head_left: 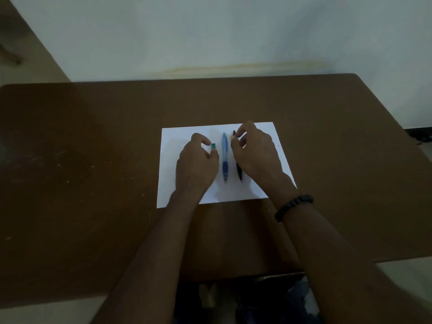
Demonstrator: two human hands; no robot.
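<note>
A white sheet of paper (266, 134) lies on a brown table (93, 160). A blue pen (225, 155) lies lengthwise on the middle of the sheet. To its right lies a black pen (239, 171), and my right hand (257, 155) pinches its far end with curled fingers and covers its middle. My left hand (196, 164) hovers over the left part of the sheet, fingers curled. A small green object (213, 147) sits between its forefinger and thumb, the rest of it hidden by the hand.
The table's far edge meets a pale wall (210, 31). A beaded bracelet (293, 206) circles my right wrist. Below the near table edge are dark cloth and shapes on the floor (268, 300). The room is dim.
</note>
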